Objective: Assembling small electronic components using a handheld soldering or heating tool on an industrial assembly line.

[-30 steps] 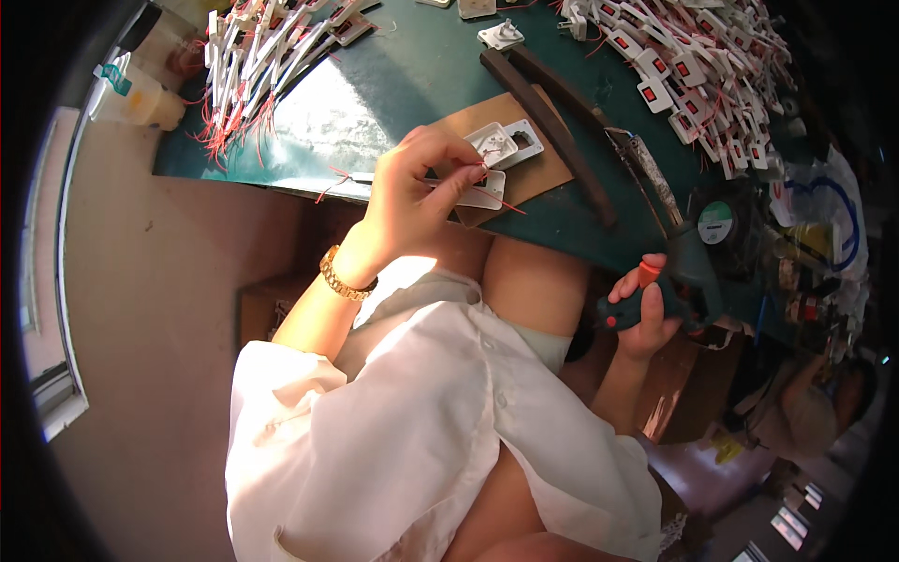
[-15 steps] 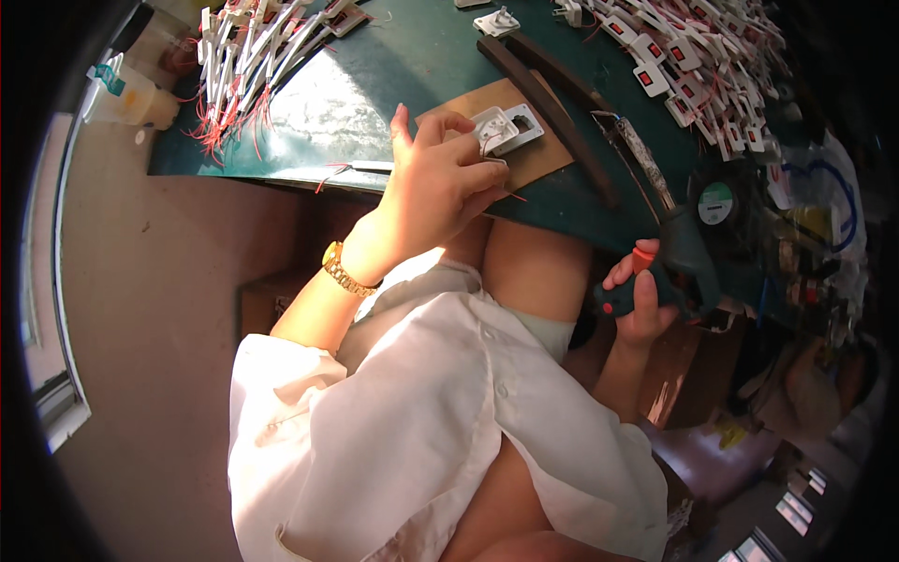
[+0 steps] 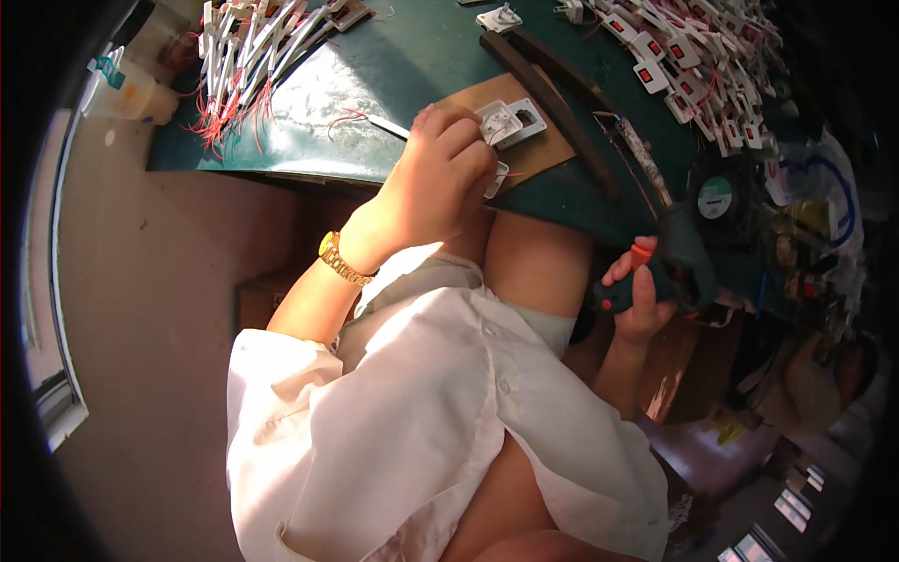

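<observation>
My left hand (image 3: 435, 173) is closed, its fingers curled round a white cable (image 3: 388, 127) with thin red wires at its end. A small white plastic piece (image 3: 497, 179) shows beside the fingertips, partly hidden by them. Just beyond the fingers, an open white plastic housing (image 3: 511, 123) lies on a brown board (image 3: 552, 157). At the right, my right hand (image 3: 641, 295) is wrapped round the dark green handle of a soldering gun (image 3: 686, 253) with a red trigger. Its metal barrel points up and away over the table.
Two dark bars (image 3: 552, 108) lie across the board's far side. White cables with red wires (image 3: 248, 70) are heaped at the far left, and many white units (image 3: 688, 70) at the far right. A black solder reel (image 3: 714, 199) stands beside the gun on the green table (image 3: 412, 56).
My left hand's raised fingers have curled closed. The white cable has shifted away from the table's front edge and now slants. My right hand and the soldering gun have hardly moved.
</observation>
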A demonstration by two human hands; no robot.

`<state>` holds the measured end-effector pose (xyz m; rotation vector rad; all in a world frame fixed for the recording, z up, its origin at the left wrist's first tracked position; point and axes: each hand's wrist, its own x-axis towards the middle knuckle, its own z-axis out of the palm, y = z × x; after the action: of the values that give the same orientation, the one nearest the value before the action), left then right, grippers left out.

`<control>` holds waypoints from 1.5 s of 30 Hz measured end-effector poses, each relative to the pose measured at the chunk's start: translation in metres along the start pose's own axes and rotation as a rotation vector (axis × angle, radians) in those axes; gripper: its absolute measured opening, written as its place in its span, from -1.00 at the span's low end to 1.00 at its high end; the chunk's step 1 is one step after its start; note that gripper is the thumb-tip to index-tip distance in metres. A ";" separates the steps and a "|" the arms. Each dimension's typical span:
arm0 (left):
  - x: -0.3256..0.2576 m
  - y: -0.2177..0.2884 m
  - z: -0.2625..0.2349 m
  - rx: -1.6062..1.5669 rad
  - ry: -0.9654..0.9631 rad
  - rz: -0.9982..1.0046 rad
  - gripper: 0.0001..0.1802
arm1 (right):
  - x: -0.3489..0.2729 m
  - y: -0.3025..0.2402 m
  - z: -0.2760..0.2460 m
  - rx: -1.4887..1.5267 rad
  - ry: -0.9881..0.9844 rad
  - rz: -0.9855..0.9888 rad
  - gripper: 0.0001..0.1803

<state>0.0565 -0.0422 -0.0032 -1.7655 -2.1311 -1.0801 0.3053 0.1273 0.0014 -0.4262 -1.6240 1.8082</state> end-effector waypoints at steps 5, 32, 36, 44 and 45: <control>0.001 0.000 0.003 -0.331 0.307 -0.219 -0.81 | -0.001 0.000 -0.001 -0.034 -0.032 0.006 -0.56; 0.017 -0.010 -0.002 -0.331 0.161 -0.653 -0.85 | 0.007 -0.014 0.039 -0.234 -0.206 0.088 -0.70; 0.020 -0.011 0.000 -0.301 0.178 -0.630 -0.87 | 0.004 -0.016 0.041 -0.325 -0.160 0.169 -0.75; 0.018 -0.013 0.000 -0.316 0.224 -0.585 -0.90 | 0.001 -0.002 0.039 -0.536 -0.196 -0.041 -0.78; 0.018 -0.013 -0.001 -0.301 0.201 -0.575 -0.89 | 0.001 -0.002 0.039 -0.530 -0.188 -0.038 -0.78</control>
<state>0.0394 -0.0289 0.0020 -1.0750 -2.5096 -1.7054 0.2803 0.0982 0.0101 -0.4603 -2.2316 1.4050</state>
